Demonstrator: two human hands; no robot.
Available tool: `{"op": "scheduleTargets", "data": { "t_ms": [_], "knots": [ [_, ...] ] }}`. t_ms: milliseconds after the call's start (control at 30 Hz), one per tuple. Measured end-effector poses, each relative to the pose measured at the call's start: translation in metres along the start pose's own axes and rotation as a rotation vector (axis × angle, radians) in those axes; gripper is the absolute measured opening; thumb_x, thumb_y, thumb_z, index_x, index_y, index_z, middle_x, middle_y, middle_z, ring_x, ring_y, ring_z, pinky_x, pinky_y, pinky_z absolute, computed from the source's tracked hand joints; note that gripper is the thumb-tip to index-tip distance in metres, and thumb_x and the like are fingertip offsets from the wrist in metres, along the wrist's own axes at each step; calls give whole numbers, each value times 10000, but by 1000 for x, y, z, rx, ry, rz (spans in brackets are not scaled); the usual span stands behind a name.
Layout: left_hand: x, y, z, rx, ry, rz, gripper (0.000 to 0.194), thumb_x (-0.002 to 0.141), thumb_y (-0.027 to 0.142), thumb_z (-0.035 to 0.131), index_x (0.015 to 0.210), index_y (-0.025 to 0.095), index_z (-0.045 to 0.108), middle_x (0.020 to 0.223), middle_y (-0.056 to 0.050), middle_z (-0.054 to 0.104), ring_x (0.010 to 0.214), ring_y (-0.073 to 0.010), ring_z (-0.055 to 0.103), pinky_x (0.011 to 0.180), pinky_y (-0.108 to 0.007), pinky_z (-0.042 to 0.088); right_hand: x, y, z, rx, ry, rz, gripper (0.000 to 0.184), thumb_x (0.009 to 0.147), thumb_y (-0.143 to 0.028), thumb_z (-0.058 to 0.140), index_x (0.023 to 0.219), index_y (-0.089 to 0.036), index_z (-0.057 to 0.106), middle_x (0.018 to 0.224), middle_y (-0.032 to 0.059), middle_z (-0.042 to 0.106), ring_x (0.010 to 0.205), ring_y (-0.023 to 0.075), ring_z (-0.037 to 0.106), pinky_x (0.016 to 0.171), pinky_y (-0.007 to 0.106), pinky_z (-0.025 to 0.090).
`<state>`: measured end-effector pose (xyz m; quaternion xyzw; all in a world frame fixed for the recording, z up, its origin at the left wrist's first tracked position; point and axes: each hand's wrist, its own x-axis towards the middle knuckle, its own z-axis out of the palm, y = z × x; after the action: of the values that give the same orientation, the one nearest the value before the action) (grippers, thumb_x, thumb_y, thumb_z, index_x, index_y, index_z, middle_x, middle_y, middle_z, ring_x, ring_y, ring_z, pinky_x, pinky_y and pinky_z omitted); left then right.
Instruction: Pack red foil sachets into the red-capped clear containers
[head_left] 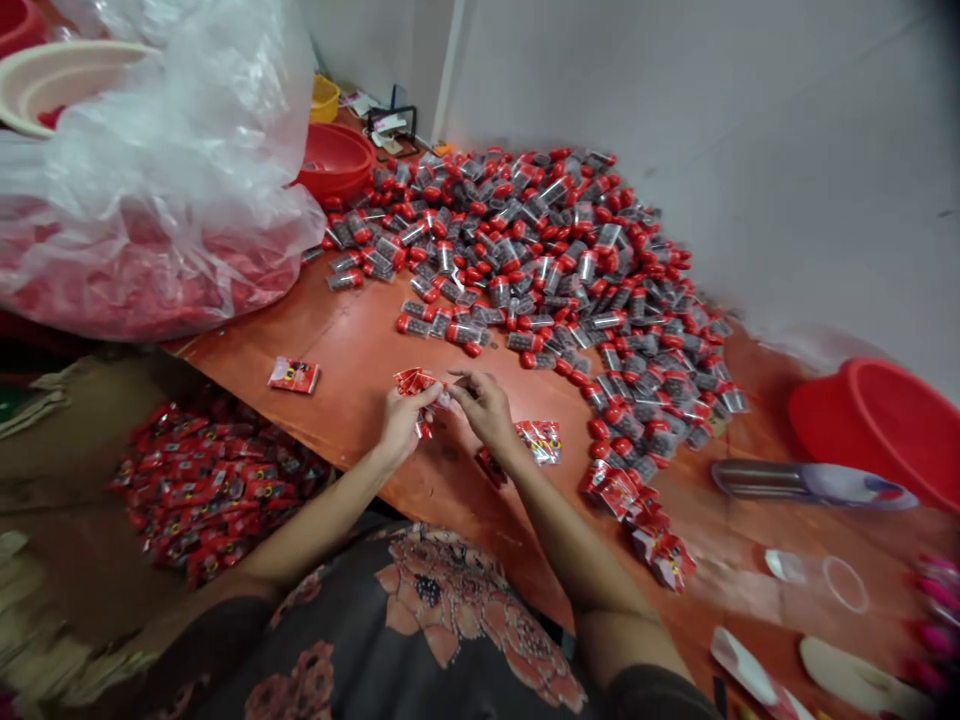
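Over the table's front part, my left hand [403, 422] is closed around several small red printed sachets [414, 381], which fan out above the thumb. Close beside it, my right hand [484, 408] has its fingers pinched at a pale, clear edge by the left thumb; what exactly they grip is too small to make out. Under my right wrist lie more flat red sachets [541, 440]. One red packet [294, 375] rests alone to the left. Beyond both hands spreads a large heap of small clear bottles with red caps and dark contents [517, 260].
A clear bag of red pieces [150, 250] bulges at the left, beside a red bowl [337, 158]. Filled red packets [217, 480] are piled below the table edge. At right are a red basin [877, 425], a scoop-like tool [814, 484] and more red sachets [652, 535].
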<state>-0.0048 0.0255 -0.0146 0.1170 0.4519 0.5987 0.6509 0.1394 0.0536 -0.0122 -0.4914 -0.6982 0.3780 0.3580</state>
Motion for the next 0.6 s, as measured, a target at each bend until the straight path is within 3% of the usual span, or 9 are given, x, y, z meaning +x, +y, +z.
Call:
{"op": "scheduleTargets", "data": {
  "t_ms": [100, 233, 333, 433, 500, 600],
  "knots": [
    [3, 8, -7, -80, 55, -59, 390, 540, 268, 906, 824, 135, 674, 623, 24, 665, 434, -54, 533, 369, -152, 315, 29, 8, -2, -195, -54, -39, 316, 967, -327, 468, 1219, -223, 628, 859, 42, 721, 800, 206, 665, 784, 347, 519],
    [2, 20, -13, -140, 114, -120, 331, 562, 198, 890, 794, 136, 662, 626, 23, 673, 449, -55, 552, 358, -136, 300, 72, 29, -13, -696, 72, -87, 379, 943, -231, 472, 1284, -156, 620, 1277, 194, 637, 1136, 315, 555, 988, 477, 429],
    [-3, 28, -15, -148, 115, -196, 258, 624, 189, 865, 758, 124, 654, 631, 3, 681, 443, -52, 553, 345, -134, 293, 84, 42, -15, -751, -22, -81, 392, 907, -197, 515, 1278, -145, 634, 1209, 198, 661, 1093, 321, 550, 966, 465, 430],
    [-6, 34, -17, -195, 118, -262, 202, 685, 172, 833, 741, 121, 647, 638, -7, 684, 439, -48, 553, 339, -130, 297, 66, 38, -10, -703, -61, -61, 341, 944, -232, 455, 1179, -159, 691, 1046, 167, 697, 996, 294, 578, 912, 441, 455],
    [-7, 37, -18, -227, 128, -280, 173, 718, 157, 810, 736, 122, 641, 637, -5, 683, 438, -45, 554, 339, -127, 304, 38, 23, -5, -543, 17, -49, 353, 962, -289, 451, 1208, -172, 675, 1035, 141, 706, 960, 270, 605, 891, 429, 480],
    [-8, 37, -16, -239, 130, -291, 146, 754, 153, 781, 733, 123, 639, 631, -1, 680, 431, -43, 551, 337, -128, 306, -14, -7, 3, -106, 209, 43, 418, 954, -391, 505, 1328, -226, 594, 1054, 81, 722, 874, 214, 657, 812, 384, 540]
  ]
}}
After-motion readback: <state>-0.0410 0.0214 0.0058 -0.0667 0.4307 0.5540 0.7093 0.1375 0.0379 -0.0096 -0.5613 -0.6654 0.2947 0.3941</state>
